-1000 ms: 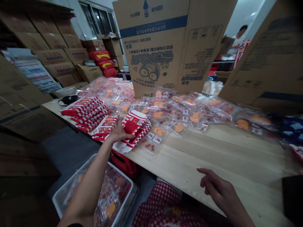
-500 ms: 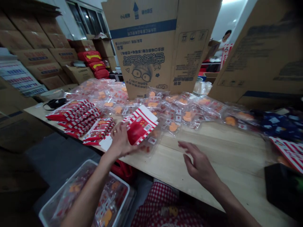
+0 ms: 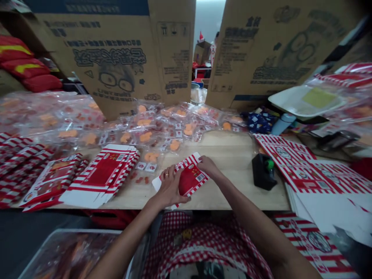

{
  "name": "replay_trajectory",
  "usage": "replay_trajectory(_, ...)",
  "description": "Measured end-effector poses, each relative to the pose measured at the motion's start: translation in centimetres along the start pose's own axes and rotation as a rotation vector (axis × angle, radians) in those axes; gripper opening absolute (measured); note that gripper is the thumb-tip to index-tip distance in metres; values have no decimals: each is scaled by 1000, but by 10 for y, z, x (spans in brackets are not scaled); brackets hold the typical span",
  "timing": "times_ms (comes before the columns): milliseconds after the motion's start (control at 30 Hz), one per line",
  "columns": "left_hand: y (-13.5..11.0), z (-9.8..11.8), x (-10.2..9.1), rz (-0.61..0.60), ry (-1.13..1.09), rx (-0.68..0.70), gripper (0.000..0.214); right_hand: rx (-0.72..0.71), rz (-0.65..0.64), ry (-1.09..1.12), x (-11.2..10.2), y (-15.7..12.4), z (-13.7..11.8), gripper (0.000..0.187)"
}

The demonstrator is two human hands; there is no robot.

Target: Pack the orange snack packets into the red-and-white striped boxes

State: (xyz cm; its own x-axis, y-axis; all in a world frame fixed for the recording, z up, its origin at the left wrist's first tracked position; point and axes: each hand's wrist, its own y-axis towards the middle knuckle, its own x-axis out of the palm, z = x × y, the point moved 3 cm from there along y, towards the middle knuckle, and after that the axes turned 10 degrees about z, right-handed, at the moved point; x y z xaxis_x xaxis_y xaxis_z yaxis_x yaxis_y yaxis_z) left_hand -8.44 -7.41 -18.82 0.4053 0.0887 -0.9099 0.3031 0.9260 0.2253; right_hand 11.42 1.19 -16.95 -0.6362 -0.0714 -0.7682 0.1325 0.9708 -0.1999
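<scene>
A red-and-white striped carton point(image 3: 190, 179) with a barcode is held between both hands just above the table's front edge. My left hand point(image 3: 170, 188) grips its left side, the thumb across the lower edge. With closed fingers, my right hand point(image 3: 208, 167) pinches the carton's upper right corner. A white flap shows at its left end. To the left lies a stack of similar flat cartons point(image 3: 104, 170). Just behind my left hand is a clear packet point(image 3: 145, 162) with orange and red pieces inside.
Many clear packets point(image 3: 145, 133) lie along the back of the table before tall cardboard sheets point(image 3: 116, 58). A black tape dispenser point(image 3: 263, 172) stands on the right beside striped carton sheets point(image 3: 299, 166). Filled striped packs point(image 3: 52, 176) sit far left; a white-rimmed bin point(image 3: 84, 231) is below.
My view has turned right. The carton in my left hand has come away from the stack toward my body, and my right hand, open before, has closed on its corner.
</scene>
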Motion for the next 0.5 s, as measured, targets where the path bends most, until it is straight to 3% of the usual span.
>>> replay_trajectory(100,6,-3,14,-26,-108,-67,126,114,11,-33,3,7,11,39)
replay_trajectory(233,7,-3,23,78,-123,-90,123,129,-10,46,-2,3,8,42)
replay_trajectory(400,8,6,19,124,-100,-116,135,3,-283,376,-24,-17,-6,34)
replay_trajectory(500,14,18,5,140,-135,-116,127,-62,-407,527,-46,-27,-12,31)
